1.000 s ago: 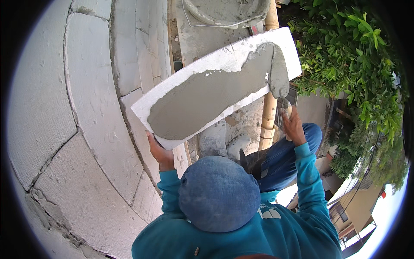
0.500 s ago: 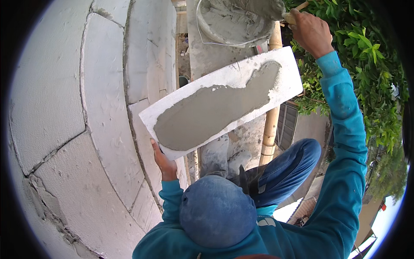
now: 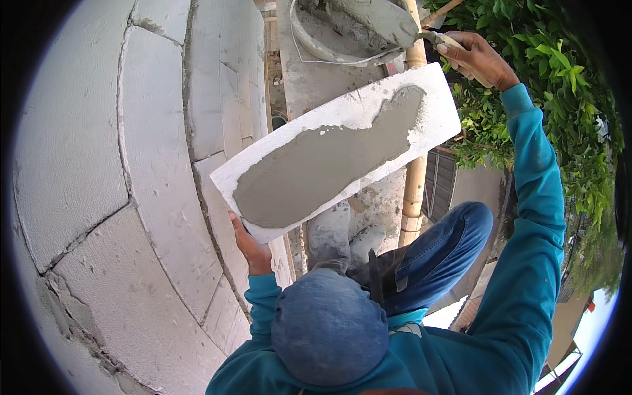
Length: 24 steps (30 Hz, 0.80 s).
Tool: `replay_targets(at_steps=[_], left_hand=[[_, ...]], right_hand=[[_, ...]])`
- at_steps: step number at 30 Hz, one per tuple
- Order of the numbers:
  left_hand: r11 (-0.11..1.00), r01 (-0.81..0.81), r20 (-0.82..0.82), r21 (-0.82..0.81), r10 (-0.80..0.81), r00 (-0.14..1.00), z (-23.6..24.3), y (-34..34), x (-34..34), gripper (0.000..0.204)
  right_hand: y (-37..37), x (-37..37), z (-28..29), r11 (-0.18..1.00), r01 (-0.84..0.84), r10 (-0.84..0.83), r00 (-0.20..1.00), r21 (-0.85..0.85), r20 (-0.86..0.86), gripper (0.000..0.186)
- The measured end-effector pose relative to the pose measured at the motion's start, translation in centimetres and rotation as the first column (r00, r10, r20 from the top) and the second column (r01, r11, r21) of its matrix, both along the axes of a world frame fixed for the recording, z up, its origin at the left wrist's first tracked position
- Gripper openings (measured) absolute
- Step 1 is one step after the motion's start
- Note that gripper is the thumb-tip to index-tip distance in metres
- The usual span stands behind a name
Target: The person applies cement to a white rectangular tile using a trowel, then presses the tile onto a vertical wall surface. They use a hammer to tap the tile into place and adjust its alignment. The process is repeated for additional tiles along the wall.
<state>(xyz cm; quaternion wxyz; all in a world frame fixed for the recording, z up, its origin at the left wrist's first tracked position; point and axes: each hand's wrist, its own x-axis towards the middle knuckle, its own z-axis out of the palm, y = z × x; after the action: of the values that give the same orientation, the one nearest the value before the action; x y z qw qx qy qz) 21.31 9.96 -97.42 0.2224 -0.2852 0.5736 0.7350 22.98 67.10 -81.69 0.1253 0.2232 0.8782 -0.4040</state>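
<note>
Head view: left hand [image 3: 249, 247] supports the near end of a white block [image 3: 434, 108], fingers wrapped under its edge. Grey mortar [image 3: 322, 164] covers the block's upper face. Right hand [image 3: 477, 59], fingers closed around the handle, holds a trowel [image 3: 385, 23] over the bucket [image 3: 329, 39]. Block wall [image 3: 118, 164] stands at left.

The left hand [image 3: 249, 245] is partly covered by the near end of the white block [image 3: 434, 108], so its fingertips under the block cannot be seen. The bucket [image 3: 309, 41] is cut off by the picture's upper edge, and the trowel [image 3: 388, 20] blade runs out of view there too. The trowel's handle is mostly buried in the right hand [image 3: 475, 58]. The bamboo pole [image 3: 413, 191] passes behind the block.
</note>
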Motion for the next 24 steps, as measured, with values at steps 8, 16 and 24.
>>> replay_targets(at_steps=[8,16,24], left_hand=[[1.0,0.004,0.006,0.001,-0.004,1.0,0.7,0.5,0.0,0.066],[0.977,0.022,0.048,-0.211,-0.013,0.999,1.8,1.2,-0.3,0.065],[0.933,0.042,0.125,-0.357,0.003,0.992,2.2,1.6,-0.5,0.069]], right_hand=[[-4.0,14.5,2.6,0.929,0.369,-0.364,0.914,-0.005,-0.178,0.043],[-10.9,24.2,-2.6,0.45,0.238,-0.327,0.941,0.861,-0.089,0.043],[-11.4,25.1,-5.4,0.632,0.775,-0.757,0.615,0.01,0.218,0.044]])
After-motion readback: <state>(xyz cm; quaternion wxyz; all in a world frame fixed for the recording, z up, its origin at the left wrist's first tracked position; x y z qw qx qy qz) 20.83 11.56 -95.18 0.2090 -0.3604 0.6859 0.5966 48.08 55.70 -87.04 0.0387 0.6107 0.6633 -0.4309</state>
